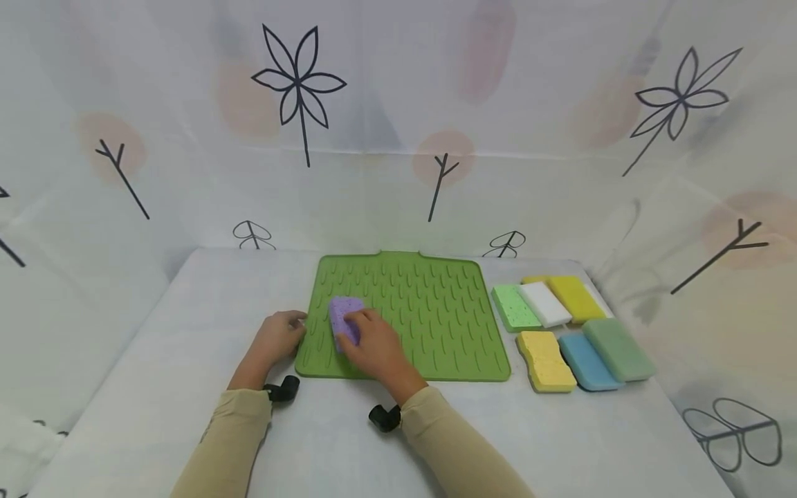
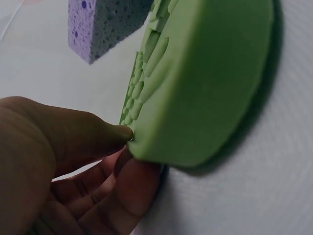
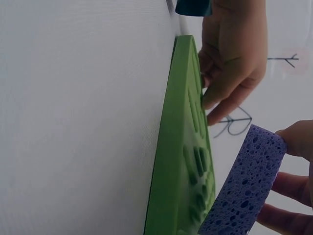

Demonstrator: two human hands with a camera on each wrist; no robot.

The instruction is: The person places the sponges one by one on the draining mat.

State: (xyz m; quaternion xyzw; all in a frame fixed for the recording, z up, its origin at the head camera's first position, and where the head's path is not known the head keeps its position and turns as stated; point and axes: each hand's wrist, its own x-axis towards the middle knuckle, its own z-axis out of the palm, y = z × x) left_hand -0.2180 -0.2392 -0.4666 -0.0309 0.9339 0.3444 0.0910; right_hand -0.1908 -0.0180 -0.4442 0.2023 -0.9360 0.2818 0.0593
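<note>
A purple sponge (image 1: 340, 315) with large pores is held by my right hand (image 1: 378, 347) over the left part of a green ridged mat (image 1: 436, 311). The right wrist view shows thumb and fingers gripping the sponge (image 3: 244, 186), which stands tilted with its lower end close to the mat. At the mat's left edge is my left hand (image 1: 279, 337). In the left wrist view its thumb (image 2: 105, 138) lies on the mat's rim and a bent finger sits against the underside, pinching the mat's edge (image 2: 171, 112).
Right of the mat lie a light green sponge (image 1: 514, 308), a white sponge (image 1: 544, 304), a yellow sponge (image 1: 571, 297), a wavy yellow sponge (image 1: 545, 362), a blue sponge (image 1: 589, 362) and a grey-green sponge (image 1: 620, 348). Behind the white table hangs a patterned cloth (image 1: 386, 194).
</note>
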